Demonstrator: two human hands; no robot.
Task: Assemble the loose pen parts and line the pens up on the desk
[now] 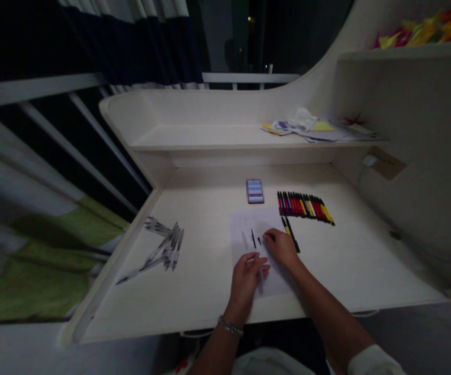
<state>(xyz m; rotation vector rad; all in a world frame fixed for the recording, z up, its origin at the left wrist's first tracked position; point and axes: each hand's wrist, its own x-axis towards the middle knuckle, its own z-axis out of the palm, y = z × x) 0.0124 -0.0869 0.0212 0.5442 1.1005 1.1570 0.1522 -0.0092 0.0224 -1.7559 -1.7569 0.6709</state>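
Above a white sheet of paper (239,221), my left hand (244,276) is closed around a clear pen barrel (260,281) that points down toward the desk's front edge. My right hand (282,246) is pinched just above and to its right, and whatever lies between the fingertips is too small to make out. Between the hands and the sheet's top lie a thin black pen part (253,238), a small black piece (259,241) and a translucent tube-like part (244,240). Two pens, a yellow-and-black pen (287,227) and a black pen (292,234), rest beside my right hand.
A row of coloured pens (303,205) lies at the right of the desk (205,208). Several clear pens (166,247) are piled at the left. A phone (255,191) lies beyond the paper. The shelf (209,136) behind carries papers (322,133).
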